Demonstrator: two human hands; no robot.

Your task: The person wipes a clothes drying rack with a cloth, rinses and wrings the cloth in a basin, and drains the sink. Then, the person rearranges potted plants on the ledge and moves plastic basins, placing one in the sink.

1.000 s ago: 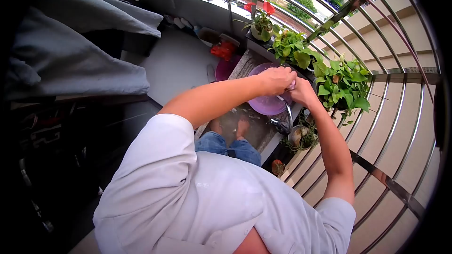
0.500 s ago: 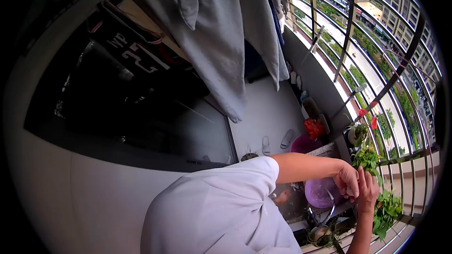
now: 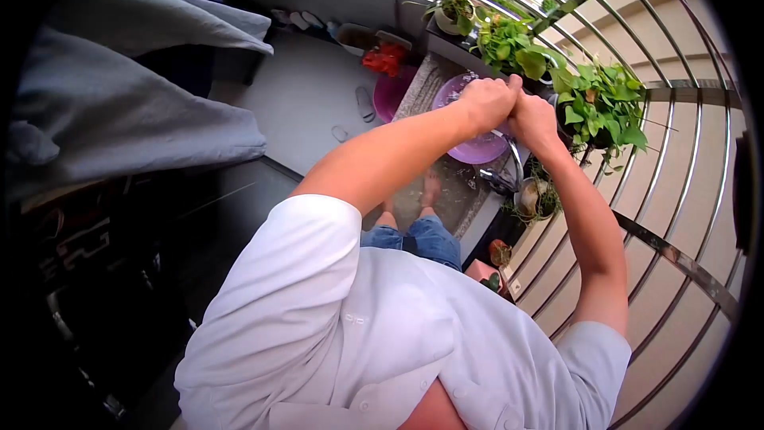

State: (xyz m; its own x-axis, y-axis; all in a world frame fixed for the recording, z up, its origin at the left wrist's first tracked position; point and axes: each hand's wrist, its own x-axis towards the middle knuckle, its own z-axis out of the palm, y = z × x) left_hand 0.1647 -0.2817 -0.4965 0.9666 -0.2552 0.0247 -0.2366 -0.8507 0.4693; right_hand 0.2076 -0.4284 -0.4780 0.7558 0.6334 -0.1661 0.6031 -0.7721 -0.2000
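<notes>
Both hands meet above a purple basin (image 3: 476, 150) with water and suds in it. My left hand (image 3: 487, 103) is closed, its knuckles facing up. Against it on the right is my right hand (image 3: 532, 118), also closed, with its thumb near the left fingers. What they grip, if anything, is hidden between the fingers. Just below the right hand a curved metal faucet (image 3: 517, 161) reaches over the basin's edge.
Leafy potted plants (image 3: 598, 103) stand along the metal railing (image 3: 676, 259). A pot with red flowers (image 3: 455, 14) is farther back. Left of the basin are a magenta tub (image 3: 387, 97), a red bag (image 3: 385, 57) and slippers (image 3: 364, 103). Grey clothing (image 3: 159, 87) hangs at left.
My view has swung down and to the right, bringing my torso and legs into sight. The right hand's fingers, stretched upward before, are now closed against the left hand.
</notes>
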